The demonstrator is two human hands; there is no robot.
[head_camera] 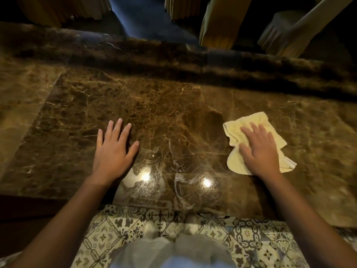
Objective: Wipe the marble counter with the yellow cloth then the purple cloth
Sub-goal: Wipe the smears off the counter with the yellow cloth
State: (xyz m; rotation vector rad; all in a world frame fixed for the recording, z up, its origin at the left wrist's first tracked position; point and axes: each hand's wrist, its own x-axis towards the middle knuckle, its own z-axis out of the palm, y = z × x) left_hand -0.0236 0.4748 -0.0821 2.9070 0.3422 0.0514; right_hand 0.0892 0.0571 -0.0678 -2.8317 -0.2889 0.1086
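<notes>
brown marble bench (pixel 154 105), seen from above. the yellow cloth (pixel 249 122) lies crumpled on the bench, right of the bright light glints (pixel 206 183) on its near part. the right hand (pixel 260 149) rests flat on the cloth, fingers spread and open, pressing it to the stone without gripping it. the left hand (pixel 114 149) lies open and flat on bare marble, left of the glints, well apart from the cloth and holding nothing. faint streaks mark the surface between the hands. patterned floor tiles (pixel 108 235) show below the bench's near edge. draped fabric (pixel 222 22) hangs beyond its far edge.
</notes>
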